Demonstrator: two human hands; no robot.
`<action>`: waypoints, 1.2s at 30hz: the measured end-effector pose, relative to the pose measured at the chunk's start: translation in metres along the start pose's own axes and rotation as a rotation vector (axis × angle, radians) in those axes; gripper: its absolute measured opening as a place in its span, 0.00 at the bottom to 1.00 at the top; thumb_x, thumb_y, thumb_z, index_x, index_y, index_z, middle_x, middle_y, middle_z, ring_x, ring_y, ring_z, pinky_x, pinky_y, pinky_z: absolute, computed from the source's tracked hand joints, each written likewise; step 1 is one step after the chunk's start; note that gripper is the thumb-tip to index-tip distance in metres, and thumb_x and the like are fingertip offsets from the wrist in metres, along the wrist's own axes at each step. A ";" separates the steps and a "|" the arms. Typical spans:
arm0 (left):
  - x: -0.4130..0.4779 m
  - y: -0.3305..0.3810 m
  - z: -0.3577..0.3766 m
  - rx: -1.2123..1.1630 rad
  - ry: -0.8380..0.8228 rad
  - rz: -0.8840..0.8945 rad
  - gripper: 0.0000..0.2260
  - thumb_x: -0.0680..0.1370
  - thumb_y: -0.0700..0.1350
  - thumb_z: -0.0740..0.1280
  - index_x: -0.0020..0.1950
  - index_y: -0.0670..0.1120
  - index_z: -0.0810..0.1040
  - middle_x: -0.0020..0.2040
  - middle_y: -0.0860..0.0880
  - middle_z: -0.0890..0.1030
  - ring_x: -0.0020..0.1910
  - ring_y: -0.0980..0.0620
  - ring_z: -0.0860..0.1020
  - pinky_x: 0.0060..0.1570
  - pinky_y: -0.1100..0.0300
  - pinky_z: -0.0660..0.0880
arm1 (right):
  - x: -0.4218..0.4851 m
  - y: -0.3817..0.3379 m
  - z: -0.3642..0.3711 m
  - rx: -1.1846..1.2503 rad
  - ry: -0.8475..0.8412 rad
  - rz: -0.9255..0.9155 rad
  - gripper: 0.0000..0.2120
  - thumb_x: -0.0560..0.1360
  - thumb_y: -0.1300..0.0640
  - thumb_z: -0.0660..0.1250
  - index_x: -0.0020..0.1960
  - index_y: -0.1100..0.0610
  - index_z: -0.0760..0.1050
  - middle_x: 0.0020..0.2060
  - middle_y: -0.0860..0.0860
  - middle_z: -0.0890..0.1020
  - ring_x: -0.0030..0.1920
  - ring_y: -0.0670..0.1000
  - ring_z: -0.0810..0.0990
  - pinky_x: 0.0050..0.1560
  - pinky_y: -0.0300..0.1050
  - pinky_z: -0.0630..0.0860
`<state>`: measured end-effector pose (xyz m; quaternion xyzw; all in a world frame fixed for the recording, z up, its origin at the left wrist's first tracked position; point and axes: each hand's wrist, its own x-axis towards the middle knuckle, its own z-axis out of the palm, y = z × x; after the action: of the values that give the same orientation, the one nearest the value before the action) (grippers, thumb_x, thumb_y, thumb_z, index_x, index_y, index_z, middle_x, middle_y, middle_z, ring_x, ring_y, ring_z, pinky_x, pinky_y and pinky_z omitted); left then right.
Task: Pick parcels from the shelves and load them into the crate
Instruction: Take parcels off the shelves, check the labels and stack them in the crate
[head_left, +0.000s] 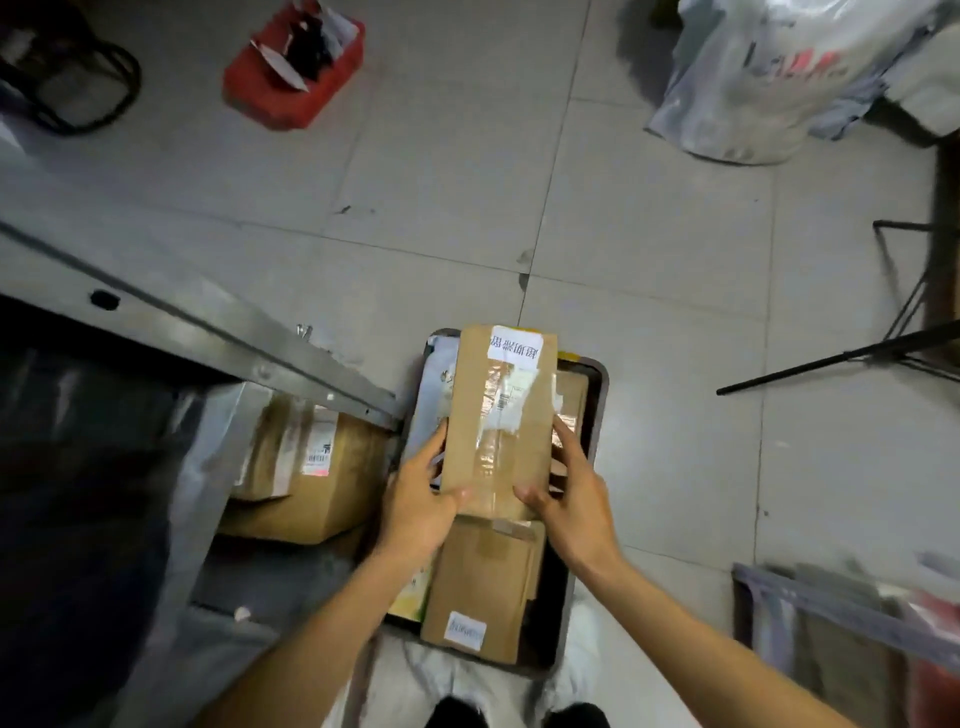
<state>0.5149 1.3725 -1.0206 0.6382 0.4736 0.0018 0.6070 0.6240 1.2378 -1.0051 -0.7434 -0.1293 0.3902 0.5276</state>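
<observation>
Parcel (498, 415), long brown taped carton, sits above the crate (595, 400), clamped between my left hand (418, 499) and right hand (569, 493). Second carton (480, 587) lies inside the crate beneath. Shelf (208, 322) just left of the crate.

A white label (515, 347) with upside-down Chinese characters, too blurred to make out, tops the long cardboard parcel (498, 415); a small white sticker (466, 630) on the lower box (480, 587) carries illegible handwriting; a barcode label (318, 451) marks the shelf carton (317, 478); red lettering on the plastic bag (779, 73) is unreadable.
</observation>
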 end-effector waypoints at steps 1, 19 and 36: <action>0.018 -0.016 -0.002 0.017 0.012 -0.009 0.38 0.70 0.26 0.70 0.67 0.64 0.67 0.54 0.68 0.79 0.57 0.63 0.78 0.50 0.63 0.79 | 0.015 0.016 0.010 0.000 -0.013 0.017 0.49 0.63 0.31 0.69 0.76 0.51 0.58 0.66 0.48 0.74 0.62 0.49 0.77 0.53 0.40 0.80; 0.196 -0.150 0.003 0.502 0.162 0.066 0.36 0.77 0.32 0.66 0.80 0.50 0.54 0.71 0.46 0.69 0.69 0.47 0.68 0.65 0.60 0.65 | 0.199 0.176 0.111 -0.172 0.054 0.075 0.38 0.67 0.67 0.76 0.72 0.55 0.64 0.58 0.53 0.79 0.59 0.54 0.78 0.58 0.51 0.77; 0.086 0.016 -0.004 0.760 -0.022 0.158 0.24 0.77 0.40 0.67 0.72 0.46 0.70 0.68 0.44 0.73 0.66 0.45 0.72 0.67 0.51 0.69 | 0.120 0.011 0.007 -0.802 -0.184 0.057 0.31 0.71 0.51 0.75 0.68 0.60 0.67 0.63 0.59 0.76 0.62 0.60 0.74 0.54 0.48 0.71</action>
<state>0.5698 1.4308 -1.0567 0.8522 0.3831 -0.1339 0.3303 0.6960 1.3100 -1.0691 -0.8553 -0.2974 0.3882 0.1714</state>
